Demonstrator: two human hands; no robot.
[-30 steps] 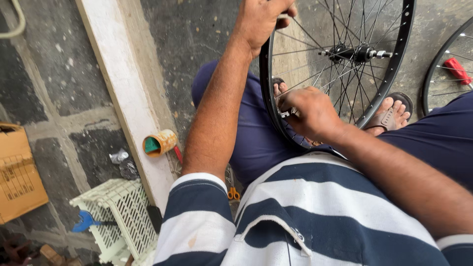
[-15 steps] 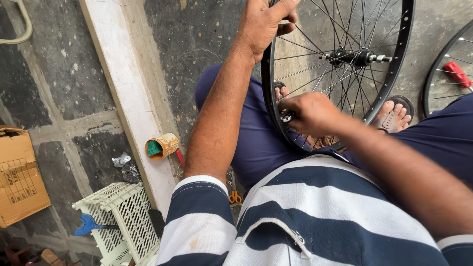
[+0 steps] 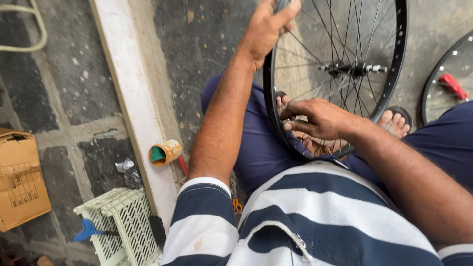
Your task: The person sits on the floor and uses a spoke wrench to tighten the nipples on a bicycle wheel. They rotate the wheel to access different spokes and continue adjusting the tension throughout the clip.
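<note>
A black bicycle wheel [image 3: 399,54] with thin spokes and a metal hub [image 3: 352,69] stands upright between my knees. My left hand [image 3: 266,29] grips the rim at its top left. Lower down, my right hand [image 3: 318,118] reaches in among the spokes near the rim, its fingers pinched around a spoke end or a small tool that I cannot make out. I sit in dark blue trousers and a striped shirt, with my sandalled feet [image 3: 394,123] behind the wheel.
A second wheel [image 3: 433,88] with a red part lies at the right edge. On the floor to the left are an open tin can [image 3: 165,152], a white plastic crate [image 3: 123,221], a cardboard box [image 3: 19,182] and a pale raised strip [image 3: 128,98].
My view has dipped slightly, so the wheel and hands sit lower in frame. My right hand stays at the same spot on the rim; my left hand keeps its grip.
</note>
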